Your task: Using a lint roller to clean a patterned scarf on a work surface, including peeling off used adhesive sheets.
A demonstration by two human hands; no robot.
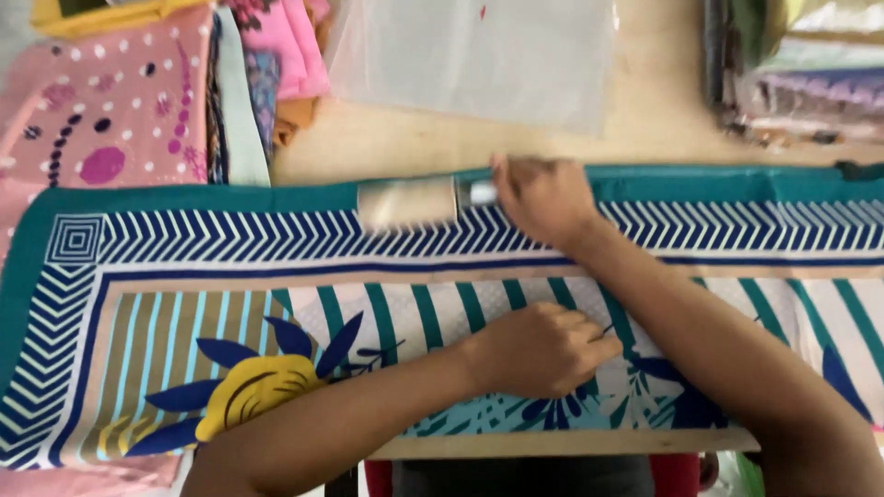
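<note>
- A printed scarf (230,276) lies spread flat across the table (645,120), filling the lower half of the view from 9 o'clock to 3 o'clock; it has a teal border, navy chevron bands, stripes and a yellow flower with navy leaves at about 7 o'clock.
- The right hand (543,198) sits just above centre, near 12 o'clock, on the scarf's teal border. Its fingers are curled together around the handle of a lint roller (410,202).
- The roller's pale, blurred drum lies on the chevron band just to the 9 o'clock side of that hand, touching the cloth.
- The left hand (539,350) rests at about 6 o'clock from the right hand, pressed on the striped middle of the scarf. Its fingers are bent into a loose fist, knuckles up; whether they pinch anything I cannot tell.
- The two forearms run in from the bottom edge, the right from 4 o'clock, the left from 7 o'clock.
- A pink dotted cloth (101,101) lies at 10 o'clock, beside a stack of folded fabrics (276,55).
- A clear plastic bag (479,55) lies at 12 o'clock.
- More bagged fabrics (801,74) sit at 2 o'clock.
</note>
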